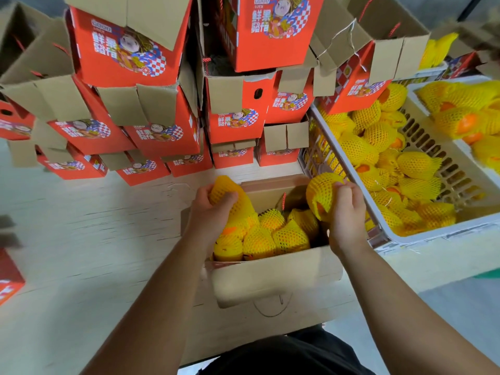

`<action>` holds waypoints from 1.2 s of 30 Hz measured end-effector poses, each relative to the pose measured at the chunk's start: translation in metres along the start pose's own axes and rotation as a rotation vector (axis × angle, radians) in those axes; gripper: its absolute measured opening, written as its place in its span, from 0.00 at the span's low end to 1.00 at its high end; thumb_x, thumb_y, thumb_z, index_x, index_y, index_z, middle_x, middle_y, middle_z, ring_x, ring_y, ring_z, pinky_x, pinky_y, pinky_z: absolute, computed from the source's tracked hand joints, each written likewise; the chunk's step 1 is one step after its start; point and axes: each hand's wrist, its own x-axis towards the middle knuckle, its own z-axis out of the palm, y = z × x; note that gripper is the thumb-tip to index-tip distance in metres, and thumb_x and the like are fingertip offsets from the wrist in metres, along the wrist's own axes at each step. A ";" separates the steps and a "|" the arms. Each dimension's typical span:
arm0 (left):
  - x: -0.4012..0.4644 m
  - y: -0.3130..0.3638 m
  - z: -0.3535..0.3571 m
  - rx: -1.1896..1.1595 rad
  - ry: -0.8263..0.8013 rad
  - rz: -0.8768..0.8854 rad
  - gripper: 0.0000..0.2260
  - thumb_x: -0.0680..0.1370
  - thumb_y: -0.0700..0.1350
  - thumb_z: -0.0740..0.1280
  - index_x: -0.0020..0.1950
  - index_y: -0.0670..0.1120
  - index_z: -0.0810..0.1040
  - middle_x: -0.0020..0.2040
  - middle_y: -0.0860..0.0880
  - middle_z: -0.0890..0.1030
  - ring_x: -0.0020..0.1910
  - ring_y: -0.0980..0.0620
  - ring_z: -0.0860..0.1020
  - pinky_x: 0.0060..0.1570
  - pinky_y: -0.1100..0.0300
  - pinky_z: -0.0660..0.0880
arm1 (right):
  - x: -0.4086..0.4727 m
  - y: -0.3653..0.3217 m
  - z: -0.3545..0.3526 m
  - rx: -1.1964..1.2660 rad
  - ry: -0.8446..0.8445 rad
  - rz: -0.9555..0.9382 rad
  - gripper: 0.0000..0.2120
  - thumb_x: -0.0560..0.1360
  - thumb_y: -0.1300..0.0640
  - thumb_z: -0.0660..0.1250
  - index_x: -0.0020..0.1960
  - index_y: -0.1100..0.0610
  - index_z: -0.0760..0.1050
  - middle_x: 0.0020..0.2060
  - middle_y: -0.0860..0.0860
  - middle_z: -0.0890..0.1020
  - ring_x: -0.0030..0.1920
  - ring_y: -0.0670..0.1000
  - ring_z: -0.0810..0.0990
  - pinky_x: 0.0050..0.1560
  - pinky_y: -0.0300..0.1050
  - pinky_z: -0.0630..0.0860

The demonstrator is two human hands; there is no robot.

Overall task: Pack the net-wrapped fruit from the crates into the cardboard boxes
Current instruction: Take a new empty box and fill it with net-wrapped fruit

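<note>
1. Yellow foam netting covers every fruit here; the open cardboard box (273, 269) in front of you is the landmark, and wrapped fruit (270, 234) already lies packed across its inside.
2. Your left hand (213, 207) is over the box's left side, its grip curled round a net-wrapped fruit (230, 193) that stands above the packed layer.
3. Your right hand (346, 209) is over the box's right edge, its grip pinching a second net-wrapped fruit (322, 193), with orange skin showing at the net's lower end.
4. Just right of the box stands a white slotted crate (422, 234), holding many more wrapped fruit (392, 155).
5. Further right of the box sits a second white crate (460, 147), also holding netted fruit.
6. Beyond the box, red printed cartons (162, 136) are stacked in several tiers with brown flaps open.
7. The box sits on a pale wooden surface (81, 239).
</note>
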 end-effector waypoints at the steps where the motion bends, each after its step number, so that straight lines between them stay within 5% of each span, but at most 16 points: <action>1: 0.000 -0.002 0.001 0.028 0.005 0.023 0.22 0.68 0.61 0.73 0.60 0.60 0.75 0.54 0.55 0.81 0.49 0.59 0.81 0.45 0.58 0.81 | 0.001 -0.001 0.000 0.015 0.003 0.011 0.19 0.69 0.38 0.61 0.54 0.44 0.79 0.45 0.43 0.82 0.52 0.50 0.80 0.60 0.54 0.77; 4: 0.000 -0.010 0.006 0.278 0.040 0.173 0.14 0.73 0.56 0.75 0.53 0.58 0.74 0.42 0.58 0.78 0.38 0.74 0.77 0.29 0.75 0.70 | 0.000 -0.004 0.003 0.047 -0.029 0.023 0.15 0.68 0.39 0.60 0.49 0.42 0.80 0.38 0.38 0.82 0.46 0.43 0.80 0.54 0.49 0.77; 8: -0.004 -0.023 0.016 0.360 -0.095 0.097 0.22 0.71 0.65 0.72 0.58 0.55 0.75 0.52 0.53 0.77 0.49 0.52 0.79 0.48 0.54 0.76 | -0.009 -0.002 0.007 0.051 -0.034 0.011 0.20 0.69 0.39 0.59 0.56 0.43 0.78 0.45 0.38 0.80 0.44 0.33 0.78 0.46 0.43 0.73; 12: -0.005 -0.033 0.024 0.627 -0.066 0.170 0.28 0.70 0.67 0.72 0.64 0.56 0.68 0.57 0.53 0.64 0.50 0.51 0.69 0.52 0.57 0.66 | -0.009 -0.002 0.006 0.033 -0.069 -0.007 0.16 0.70 0.40 0.59 0.52 0.43 0.78 0.40 0.37 0.81 0.43 0.35 0.78 0.47 0.45 0.73; 16: -0.001 -0.027 0.027 0.590 -0.096 0.072 0.29 0.66 0.70 0.69 0.61 0.57 0.67 0.56 0.53 0.63 0.48 0.51 0.69 0.51 0.54 0.66 | -0.016 -0.002 0.011 -0.191 -0.533 0.087 0.11 0.69 0.40 0.61 0.43 0.43 0.79 0.34 0.38 0.80 0.41 0.43 0.79 0.41 0.45 0.78; 18: 0.002 -0.019 0.027 0.446 -0.058 0.009 0.29 0.64 0.68 0.68 0.59 0.55 0.69 0.57 0.51 0.69 0.48 0.50 0.73 0.47 0.52 0.68 | -0.019 0.001 0.018 -0.506 -0.834 0.094 0.13 0.70 0.40 0.61 0.36 0.49 0.71 0.30 0.48 0.70 0.32 0.47 0.70 0.38 0.48 0.68; 20: 0.004 -0.012 0.025 0.279 -0.031 -0.025 0.27 0.64 0.66 0.68 0.57 0.53 0.72 0.58 0.47 0.76 0.49 0.49 0.77 0.43 0.53 0.72 | -0.014 -0.006 0.025 -0.792 -0.930 0.129 0.17 0.70 0.37 0.60 0.34 0.49 0.64 0.28 0.46 0.65 0.31 0.48 0.64 0.37 0.45 0.62; 22: 0.005 -0.008 0.023 0.208 -0.040 -0.037 0.24 0.64 0.66 0.69 0.53 0.55 0.72 0.58 0.46 0.78 0.50 0.49 0.79 0.42 0.54 0.74 | -0.004 -0.016 0.030 -0.975 -0.919 0.129 0.20 0.73 0.34 0.61 0.35 0.49 0.69 0.31 0.42 0.73 0.35 0.47 0.71 0.39 0.42 0.65; 24: 0.003 -0.007 0.022 0.218 -0.071 -0.061 0.23 0.64 0.65 0.69 0.53 0.56 0.72 0.60 0.46 0.76 0.52 0.49 0.78 0.48 0.52 0.76 | 0.004 -0.019 0.032 -1.105 -0.911 0.159 0.20 0.75 0.32 0.61 0.45 0.49 0.74 0.48 0.47 0.78 0.49 0.51 0.75 0.51 0.43 0.66; 28: 0.003 -0.007 0.021 0.284 -0.117 -0.090 0.30 0.63 0.65 0.70 0.61 0.52 0.72 0.63 0.45 0.72 0.53 0.48 0.77 0.56 0.49 0.77 | -0.003 -0.008 0.036 -1.257 -0.881 0.264 0.41 0.73 0.27 0.60 0.75 0.56 0.68 0.73 0.58 0.71 0.69 0.61 0.72 0.59 0.49 0.64; 31: 0.000 -0.007 0.019 0.372 -0.140 -0.054 0.28 0.64 0.63 0.71 0.59 0.56 0.68 0.61 0.48 0.67 0.47 0.54 0.73 0.47 0.57 0.70 | -0.002 -0.016 0.033 -1.042 -0.870 0.274 0.32 0.73 0.31 0.60 0.65 0.53 0.76 0.66 0.58 0.78 0.61 0.60 0.79 0.48 0.48 0.76; 33: -0.003 -0.013 0.021 0.450 -0.134 0.034 0.27 0.66 0.64 0.71 0.60 0.60 0.64 0.58 0.50 0.63 0.48 0.50 0.71 0.51 0.56 0.67 | 0.003 -0.028 0.029 -0.746 -0.757 0.289 0.26 0.69 0.31 0.60 0.57 0.48 0.77 0.55 0.54 0.81 0.50 0.54 0.82 0.37 0.44 0.80; 36: -0.014 -0.026 0.037 0.575 -0.138 0.134 0.29 0.74 0.65 0.69 0.70 0.58 0.64 0.62 0.50 0.66 0.60 0.44 0.72 0.57 0.53 0.68 | 0.000 -0.020 0.038 -0.705 -0.609 0.063 0.27 0.71 0.33 0.63 0.64 0.46 0.72 0.56 0.50 0.82 0.52 0.52 0.81 0.47 0.48 0.79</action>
